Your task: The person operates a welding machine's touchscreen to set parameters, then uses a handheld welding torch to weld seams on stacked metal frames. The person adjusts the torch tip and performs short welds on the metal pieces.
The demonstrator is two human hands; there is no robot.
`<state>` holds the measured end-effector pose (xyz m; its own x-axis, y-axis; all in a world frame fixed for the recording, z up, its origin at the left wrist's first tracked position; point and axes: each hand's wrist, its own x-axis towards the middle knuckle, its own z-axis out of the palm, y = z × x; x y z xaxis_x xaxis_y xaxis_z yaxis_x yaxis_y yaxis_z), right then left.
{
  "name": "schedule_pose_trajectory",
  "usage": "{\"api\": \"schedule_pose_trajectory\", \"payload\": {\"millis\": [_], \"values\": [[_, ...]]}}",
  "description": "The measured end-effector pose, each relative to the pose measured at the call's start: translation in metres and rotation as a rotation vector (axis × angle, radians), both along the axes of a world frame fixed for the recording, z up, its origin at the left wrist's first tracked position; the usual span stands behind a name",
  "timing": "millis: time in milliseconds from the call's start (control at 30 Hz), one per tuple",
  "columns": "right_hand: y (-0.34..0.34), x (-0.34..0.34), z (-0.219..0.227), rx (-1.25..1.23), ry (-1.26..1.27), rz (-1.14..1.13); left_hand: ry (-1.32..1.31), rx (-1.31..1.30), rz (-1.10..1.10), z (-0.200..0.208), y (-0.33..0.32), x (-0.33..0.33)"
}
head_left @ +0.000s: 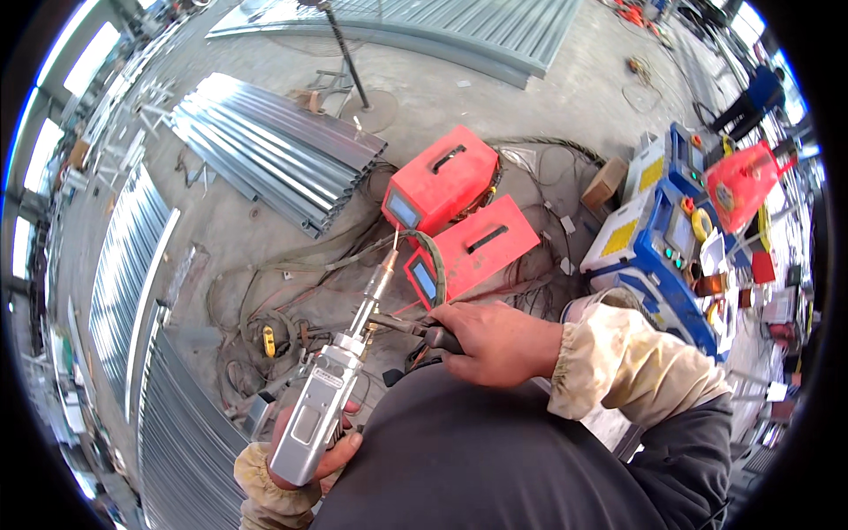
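My left hand [341,452] is wrapped round the grip of a silver handheld welding gun [311,420]. The gun's barrel points away from me, tapering to a copper-coloured nozzle [389,258] with a thin tip. In my right hand [503,343] is a pair of pliers [440,339] with dark handles. Their metal jaws reach left to the side of the gun's barrel, near where it joins the body; whether they grip a part there I cannot tell. Cream sleeve covers show at both wrists.
Two red machine boxes [459,163] with small screens and top handles stand ahead. Cables and hoses [256,291] tangle over the floor, with a yellow tool [269,340] among them. Stacked metal profiles [274,146] lie left. Blue-and-white machines [649,234] stand right; a person [757,97] is farther off.
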<state>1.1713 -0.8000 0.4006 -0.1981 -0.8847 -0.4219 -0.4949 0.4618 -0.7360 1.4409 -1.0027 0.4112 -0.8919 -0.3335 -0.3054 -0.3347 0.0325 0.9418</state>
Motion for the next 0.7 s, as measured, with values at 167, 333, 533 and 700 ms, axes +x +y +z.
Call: {"api": "schedule_pose_trajectory", "payload": {"millis": [167,333,533,700], "values": [[-0.003,0.011,0.025,-0.174,0.005,-0.047,-0.069,0.662,-0.284,-0.023,-0.066,0.005],[0.003,0.02,0.033,-0.277,0.08,-0.078,-0.049,1.007,-0.532,-0.084,-0.108,0.006],[0.002,0.023,0.046,-0.126,0.062,-0.094,-0.46,1.445,-0.801,-0.117,-0.112,-0.072],[0.016,0.027,0.049,-0.005,0.13,-0.095,-0.033,0.718,-0.316,-0.036,-0.056,-0.081]]}}
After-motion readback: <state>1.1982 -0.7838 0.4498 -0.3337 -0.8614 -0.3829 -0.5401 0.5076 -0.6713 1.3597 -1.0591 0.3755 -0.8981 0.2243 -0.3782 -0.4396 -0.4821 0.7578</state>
